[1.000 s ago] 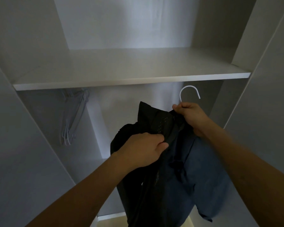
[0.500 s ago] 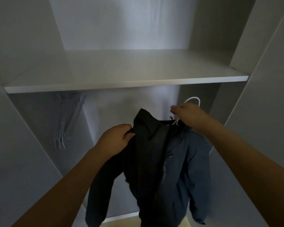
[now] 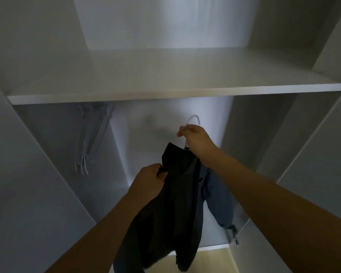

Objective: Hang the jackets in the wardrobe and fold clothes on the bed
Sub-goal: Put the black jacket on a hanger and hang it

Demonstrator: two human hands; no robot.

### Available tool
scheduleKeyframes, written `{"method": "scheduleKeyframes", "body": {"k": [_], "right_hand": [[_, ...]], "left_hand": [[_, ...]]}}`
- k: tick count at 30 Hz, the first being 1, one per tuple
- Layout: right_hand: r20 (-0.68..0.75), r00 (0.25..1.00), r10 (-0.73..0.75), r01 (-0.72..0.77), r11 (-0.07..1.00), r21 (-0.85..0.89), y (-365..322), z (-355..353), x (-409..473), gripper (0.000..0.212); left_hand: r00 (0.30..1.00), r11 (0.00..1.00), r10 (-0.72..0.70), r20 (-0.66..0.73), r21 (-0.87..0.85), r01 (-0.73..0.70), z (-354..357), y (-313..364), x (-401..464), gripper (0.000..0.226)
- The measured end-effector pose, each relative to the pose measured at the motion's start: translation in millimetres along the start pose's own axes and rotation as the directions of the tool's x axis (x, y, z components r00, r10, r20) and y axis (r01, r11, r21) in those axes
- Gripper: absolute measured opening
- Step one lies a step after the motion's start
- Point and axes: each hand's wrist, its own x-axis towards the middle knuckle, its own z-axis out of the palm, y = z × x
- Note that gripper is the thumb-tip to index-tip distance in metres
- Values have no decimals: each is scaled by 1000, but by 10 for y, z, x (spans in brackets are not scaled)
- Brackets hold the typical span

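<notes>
**Jacket on hanger, hook not yet on rail**

Head view: right hand (image 3: 197, 141) fingers curled round neck of thin white wire hanger (image 3: 194, 120), hook just above them. Dark navy-black fabric jacket (image 3: 173, 203) hangs below, long axis vertical. Left hand (image 3: 149, 181) pinches jacket's left edge. Rail hidden under white wardrobe shelf (image 3: 165, 93), prob. above; right hand nearer.

— From where I stand, most of the white hanger (image 3: 193, 120) is lost: only its hook shows above the right hand (image 3: 195, 141), the rest is buried under the dark jacket (image 3: 175, 203).

— And the jacket's hem?

— Cut off at the bottom edge of the frame, as are both forearms. The left hand (image 3: 150, 181) has its fingertips tucked into the fabric (can't count them).

— Those empty hangers (image 3: 93, 138), upper left?

— Blurred and dim; their tops vanish behind the shelf (image 3: 165, 95), so whatever holds them is hidden.
</notes>
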Motion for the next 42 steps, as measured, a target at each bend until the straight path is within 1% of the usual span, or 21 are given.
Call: {"method": "scheduleKeyframes", "body": {"k": [2, 5, 9, 15, 16, 18, 20, 22, 25, 26, 28, 29, 31, 32, 34, 35, 37, 39, 41, 42], "right_hand": [[52, 999, -5, 7, 999, -32, 83, 170, 272, 24], [122, 990, -66, 74, 995, -63, 220, 392, 713, 18], [157, 977, -142, 160, 981, -110, 299, 637, 1298, 25], [186, 945, -269, 291, 952, -98, 185, 912, 1772, 33], [195, 938, -285, 306, 948, -83, 157, 929, 1805, 34], [206, 919, -337, 353, 934, -48, 92, 947, 1849, 34], [201, 899, -390, 404, 914, -31, 29, 969, 1888, 33], [198, 888, -416, 422, 906, 10, -27, 994, 1937, 33], [183, 902, -391, 390, 920, 42, -68, 1025, 2059, 31], [157, 912, -379, 380, 925, 22, -66, 1033, 2106, 35], [106, 935, -340, 345, 938, -39, -17, 1043, 2182, 40], [91, 945, -315, 322, 943, -80, 31, 1046, 2199, 40], [105, 955, -277, 292, 941, -172, 154, 1049, 2200, 39], [119, 957, -263, 283, 936, -211, 218, 1040, 2191, 38], [133, 961, -244, 271, 929, -252, 320, 993, 2164, 35], [141, 961, -236, 267, 924, -273, 343, 949, 2133, 37], [157, 965, -210, 253, 904, -346, 326, 801, 2028, 45], [145, 975, -170, 217, 880, -423, 284, 571, 1847, 50], [116, 985, -131, 171, 856, -488, 266, 293, 1591, 51], [104, 988, -110, 149, 841, -520, 266, 140, 1436, 51]], "left_hand": [[993, 996, -76, -88, -44, 72, 67, -83, 141, 39], [974, 985, -150, -168, -113, 132, 162, -241, 437, 38], [943, 965, -227, -242, -189, 183, 174, -369, 855, 37], [878, 958, -239, -415, -248, 143, 26, -388, 1257, 37], [868, 958, -238, -436, -255, 135, -5, -374, 1293, 34], [862, 936, -275, -426, -322, 139, -45, -345, 1338, 23], [856, 916, -310, -412, -371, 153, -59, -326, 1348, 34], [835, 919, -314, -452, -366, 147, -113, -282, 1378, 36], [780, 954, -270, -565, -268, 136, -274, -204, 1561, 21], [778, 953, -282, -561, -260, 158, -314, -193, 1639, 18], [801, 938, -331, -499, -267, 221, -332, -242, 1775, 20], [816, 933, -350, -459, -244, 263, -295, -305, 1812, 22], [857, 937, -350, -378, -162, 311, -173, -457, 1824, 26], [866, 941, -340, -367, -127, 315, -127, -515, 1806, 26], [870, 936, -352, -346, -110, 335, -135, -551, 1789, 24], [884, 934, -356, -304, -78, 349, -174, -531, 1785, 25], [899, 916, -372, -231, 66, 396, -295, -418, 1730, 28], [892, 863, -376, -252, 255, 435, -422, -244, 1573, 36], [910, 810, -295, -290, 430, 399, -495, -30, 1372, 43], [922, 798, -249, -297, 477, 368, -505, 85, 1267, 46]]}}
